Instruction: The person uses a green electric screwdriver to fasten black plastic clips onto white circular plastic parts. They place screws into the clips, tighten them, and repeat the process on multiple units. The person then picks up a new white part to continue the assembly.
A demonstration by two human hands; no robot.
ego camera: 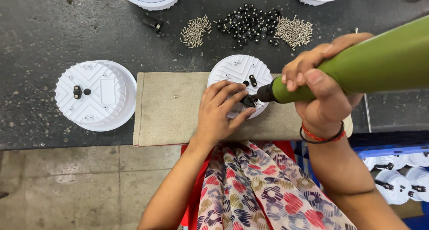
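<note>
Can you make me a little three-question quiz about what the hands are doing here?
1. True or false: the right hand grips a long green power screwdriver.
2. What does the left hand press on? A) round white ribbed plastic housing B) pile of silver screws C) heap of small black clips
3. Fill in: the housing lies on a beige ___ mat.

Key: 1 true; 2 A; 3 cloth.
</note>
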